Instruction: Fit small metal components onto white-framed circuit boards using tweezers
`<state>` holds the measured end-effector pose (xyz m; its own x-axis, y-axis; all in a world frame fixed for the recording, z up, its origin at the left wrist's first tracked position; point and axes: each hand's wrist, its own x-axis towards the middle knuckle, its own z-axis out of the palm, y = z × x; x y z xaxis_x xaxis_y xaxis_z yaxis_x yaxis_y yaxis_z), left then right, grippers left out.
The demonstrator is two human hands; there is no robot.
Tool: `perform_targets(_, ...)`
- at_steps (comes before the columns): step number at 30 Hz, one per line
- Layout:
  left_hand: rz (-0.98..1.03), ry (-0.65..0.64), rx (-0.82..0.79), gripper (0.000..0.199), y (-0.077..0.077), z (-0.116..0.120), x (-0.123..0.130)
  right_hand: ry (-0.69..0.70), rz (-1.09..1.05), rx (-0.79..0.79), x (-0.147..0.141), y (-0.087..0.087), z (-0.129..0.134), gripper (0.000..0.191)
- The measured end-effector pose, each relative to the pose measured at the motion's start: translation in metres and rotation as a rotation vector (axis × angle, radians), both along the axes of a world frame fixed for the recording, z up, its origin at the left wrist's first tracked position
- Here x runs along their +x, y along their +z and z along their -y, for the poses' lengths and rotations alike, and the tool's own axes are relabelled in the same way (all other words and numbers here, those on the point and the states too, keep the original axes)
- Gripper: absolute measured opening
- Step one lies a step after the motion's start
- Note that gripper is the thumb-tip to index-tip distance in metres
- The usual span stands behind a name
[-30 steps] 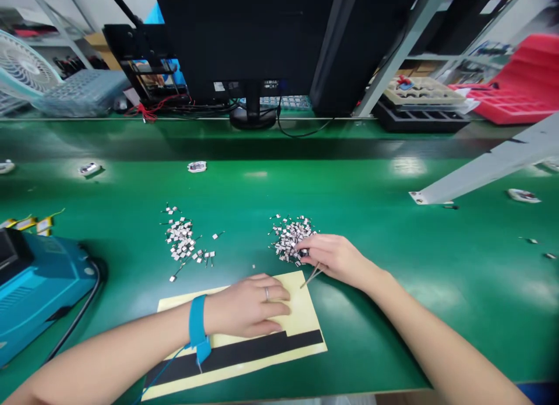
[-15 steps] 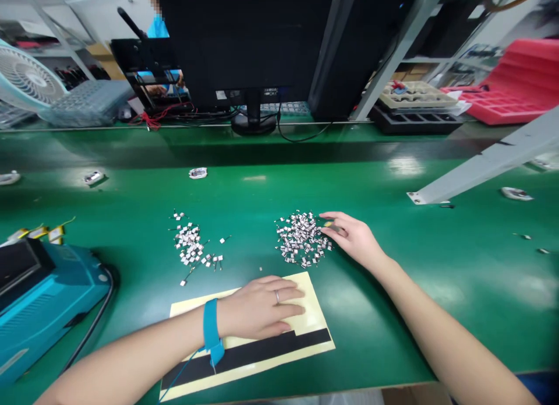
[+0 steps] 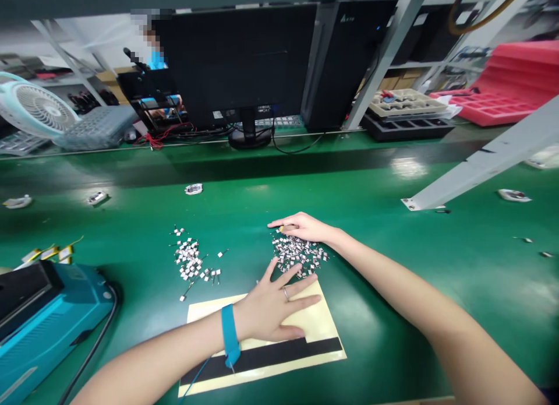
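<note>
Green anti-static bench mat (image 3: 384, 312), lit from above. Right hand (image 3: 303, 227) lies with fingers pressed together along the far edge of a heap of tiny silver rectangular parts with thin black wires (image 3: 297, 254); whether its fingertips (image 3: 279, 223) pinch anything, cannot tell. Left hand (image 3: 273, 303), in a blue wrist strap (image 3: 229, 335), rests spread on a cream sheet (image 3: 323, 329) just beside the heap; a light touch seems best, as loose wires may snag.

Shiny metal tabs (image 3: 297, 253), glossy green mat (image 3: 471, 259)

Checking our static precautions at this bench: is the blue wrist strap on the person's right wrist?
No, the blue wrist strap is on the left wrist, and the right wrist is bare.
</note>
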<state>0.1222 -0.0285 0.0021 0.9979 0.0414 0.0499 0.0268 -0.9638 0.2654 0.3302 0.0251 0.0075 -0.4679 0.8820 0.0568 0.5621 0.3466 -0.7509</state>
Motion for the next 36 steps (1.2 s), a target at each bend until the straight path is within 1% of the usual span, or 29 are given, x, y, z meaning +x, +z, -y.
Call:
perform_targets(3,-0.016,0.043,0.002,0.059,-0.001,-0.003,0.003,0.121,-0.028,-0.013,-0.002,-0.001,-0.001,0.027)
perform_targets(6,-0.016,0.03,-0.004,0.059,-0.001,-0.006,0.01,0.171,-0.061,-0.025,0.001,-0.006,0.003,0.024)
perform_targets(9,-0.014,-0.002,0.005,0.059,0.0,-0.01,0.021,0.154,-0.081,-0.041,0.01,-0.009,0.008,0.023)
perform_targets(15,0.009,-0.081,0.077,0.057,-0.004,-0.016,0.042,0.044,-0.102,-0.084,0.034,-0.008,0.022,0.026)
perform_targets(17,0.04,-0.087,0.121,0.055,-0.004,-0.015,0.044,0.021,-0.107,-0.095,0.037,-0.009,0.025,0.027)
perform_targets(19,0.061,-0.072,0.155,0.05,0.002,-0.01,0.04,0.004,-0.103,-0.107,0.038,-0.011,0.026,0.028)
perform_targets(21,0.053,-0.041,0.154,0.047,0.014,-0.003,0.029,-0.013,-0.101,-0.124,0.038,-0.012,0.026,0.029)
perform_targets(23,0.01,-0.025,0.112,0.044,0.028,0.003,0.009,-0.064,-0.119,-0.104,0.038,-0.01,0.026,0.03)
perform_targets(25,-0.051,0.005,0.057,0.042,0.041,0.002,-0.02,-0.205,-0.161,0.005,0.037,-0.004,0.029,0.031)
perform_targets(26,-0.074,0.055,0.036,0.042,0.045,-0.001,-0.037,-0.305,-0.172,0.085,0.036,0.001,0.033,0.031)
perform_targets(27,-0.087,0.151,0.024,0.045,0.048,-0.006,-0.055,-0.398,-0.17,0.17,0.034,0.006,0.038,0.03)
perform_targets(28,-0.088,0.277,0.019,0.048,0.049,-0.013,-0.075,-0.467,-0.15,0.251,0.03,0.01,0.046,0.03)
perform_targets(29,-0.078,0.438,0.021,0.052,0.048,-0.021,-0.093,-0.475,-0.096,0.306,0.024,0.014,0.055,0.029)
perform_targets(30,-0.067,0.591,0.023,0.058,0.046,-0.03,-0.111,-0.396,-0.048,0.358,0.016,0.017,0.066,0.032)
perform_targets(31,-0.079,0.708,0.017,0.067,0.042,-0.038,-0.127,-0.274,-0.001,0.416,0.005,0.018,0.078,0.035)
perform_targets(32,-0.093,0.796,0.005,0.079,0.037,-0.046,-0.141,-0.173,0.049,0.456,-0.006,0.017,0.09,0.037)
perform_targets(33,-0.109,0.846,-0.013,0.089,0.032,-0.053,-0.151,-0.112,0.114,0.502,-0.019,0.013,0.101,0.036)
perform_targets(34,-0.129,0.865,-0.028,0.097,0.026,-0.059,-0.159,-0.08,0.177,0.559,-0.031,0.009,0.11,0.036)
perform_targets(36,-0.165,0.837,-0.027,0.104,0.015,-0.066,-0.163,-0.012,0.253,0.623,-0.051,-0.003,0.124,0.038)
